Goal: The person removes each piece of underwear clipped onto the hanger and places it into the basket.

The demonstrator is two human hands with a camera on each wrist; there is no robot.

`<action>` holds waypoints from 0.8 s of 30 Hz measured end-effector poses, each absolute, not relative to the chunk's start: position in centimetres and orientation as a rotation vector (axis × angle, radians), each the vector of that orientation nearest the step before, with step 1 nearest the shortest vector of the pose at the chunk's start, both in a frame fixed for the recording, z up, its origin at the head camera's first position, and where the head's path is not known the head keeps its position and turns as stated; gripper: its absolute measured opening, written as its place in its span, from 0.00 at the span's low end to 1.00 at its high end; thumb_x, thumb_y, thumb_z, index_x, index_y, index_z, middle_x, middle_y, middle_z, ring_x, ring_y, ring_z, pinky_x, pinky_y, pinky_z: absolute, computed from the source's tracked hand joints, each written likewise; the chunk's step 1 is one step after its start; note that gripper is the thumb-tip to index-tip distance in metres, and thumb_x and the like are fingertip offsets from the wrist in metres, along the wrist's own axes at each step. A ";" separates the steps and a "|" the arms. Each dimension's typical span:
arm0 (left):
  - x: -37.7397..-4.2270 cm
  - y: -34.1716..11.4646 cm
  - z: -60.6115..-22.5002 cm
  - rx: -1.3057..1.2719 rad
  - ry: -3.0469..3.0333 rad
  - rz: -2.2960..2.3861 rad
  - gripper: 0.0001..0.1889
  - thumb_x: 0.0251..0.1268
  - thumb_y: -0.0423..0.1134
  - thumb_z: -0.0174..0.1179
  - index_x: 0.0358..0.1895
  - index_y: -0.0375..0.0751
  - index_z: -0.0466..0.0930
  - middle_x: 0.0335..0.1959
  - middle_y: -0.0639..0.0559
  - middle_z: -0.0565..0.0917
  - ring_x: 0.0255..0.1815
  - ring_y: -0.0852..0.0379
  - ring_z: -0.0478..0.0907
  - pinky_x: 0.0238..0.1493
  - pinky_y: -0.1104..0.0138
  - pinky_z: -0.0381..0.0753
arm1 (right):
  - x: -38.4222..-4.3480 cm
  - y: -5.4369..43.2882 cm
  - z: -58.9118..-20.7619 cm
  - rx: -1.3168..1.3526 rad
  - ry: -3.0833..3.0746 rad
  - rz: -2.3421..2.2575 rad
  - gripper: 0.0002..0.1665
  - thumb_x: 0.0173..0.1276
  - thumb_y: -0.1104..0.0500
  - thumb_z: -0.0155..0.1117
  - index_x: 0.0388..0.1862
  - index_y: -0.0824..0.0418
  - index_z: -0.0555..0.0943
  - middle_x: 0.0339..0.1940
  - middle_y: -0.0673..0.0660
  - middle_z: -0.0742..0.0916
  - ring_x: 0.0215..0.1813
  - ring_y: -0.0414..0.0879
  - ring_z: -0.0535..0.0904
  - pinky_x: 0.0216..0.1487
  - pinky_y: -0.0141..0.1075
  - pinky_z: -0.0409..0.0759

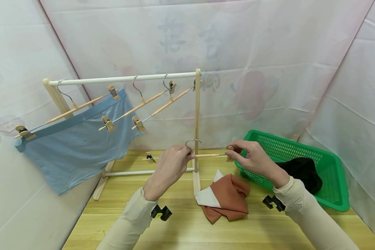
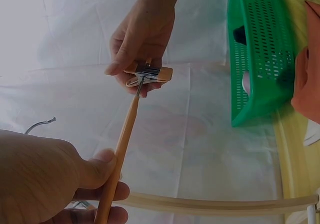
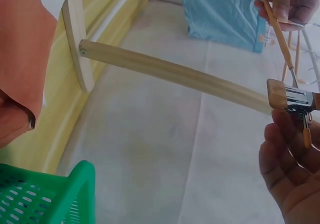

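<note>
A wooden clip hanger [image 1: 207, 155] is held level above the table, its metal hook pointing up. My left hand [image 1: 172, 161] grips its bar near the middle, thumb on one side and fingers on the other in the left wrist view. At the bar's right end, my right hand [image 1: 253, 158] has its thumb and fingers at the sliding clip [image 2: 162, 74]. The left clip [image 1: 149, 157] hangs free beyond my left hand. Below the hands lies a crumpled rust-orange and white garment [image 1: 232, 198] on the table.
A small rack [image 1: 197, 121] stands at the left, its white rail [image 1: 122, 79] carrying several clip hangers. Light blue shorts or a similar cloth [image 1: 81, 139] hang from the leftmost one. A green basket [image 1: 343, 187] at the right holds a black cloth [image 1: 303, 173].
</note>
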State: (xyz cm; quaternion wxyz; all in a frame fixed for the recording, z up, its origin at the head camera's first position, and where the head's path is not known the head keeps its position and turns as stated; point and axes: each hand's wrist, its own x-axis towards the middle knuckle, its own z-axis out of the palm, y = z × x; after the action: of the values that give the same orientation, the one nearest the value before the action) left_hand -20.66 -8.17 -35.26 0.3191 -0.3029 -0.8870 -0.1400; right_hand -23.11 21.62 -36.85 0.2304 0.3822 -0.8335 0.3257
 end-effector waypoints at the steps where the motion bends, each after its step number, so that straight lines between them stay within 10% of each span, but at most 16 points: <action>1: -20.7 -8.2 -35.3 -0.796 -2.335 -0.366 0.08 0.69 0.45 0.65 0.34 0.46 0.87 0.25 0.57 0.85 0.21 0.61 0.77 0.17 0.75 0.65 | -23.1 21.6 -36.9 1.042 -2.307 0.898 0.12 0.70 0.63 0.67 0.48 0.49 0.84 0.29 0.44 0.87 0.30 0.30 0.78 0.29 0.29 0.76; 24: -20.7 -8.5 -35.5 -0.800 -2.366 -0.381 0.09 0.70 0.46 0.64 0.35 0.46 0.87 0.28 0.56 0.86 0.23 0.61 0.79 0.19 0.74 0.68 | -23.0 22.2 -37.8 0.941 -2.493 0.887 0.19 0.71 0.52 0.68 0.59 0.48 0.79 0.41 0.41 0.86 0.41 0.33 0.80 0.38 0.35 0.82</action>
State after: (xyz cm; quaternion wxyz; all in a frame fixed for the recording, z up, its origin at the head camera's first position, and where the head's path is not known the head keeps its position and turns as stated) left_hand -20.71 -8.50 -35.52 0.3027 -0.3019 -0.8925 -0.1438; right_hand -22.98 22.18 -37.84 0.1658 0.3303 -0.8755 0.3113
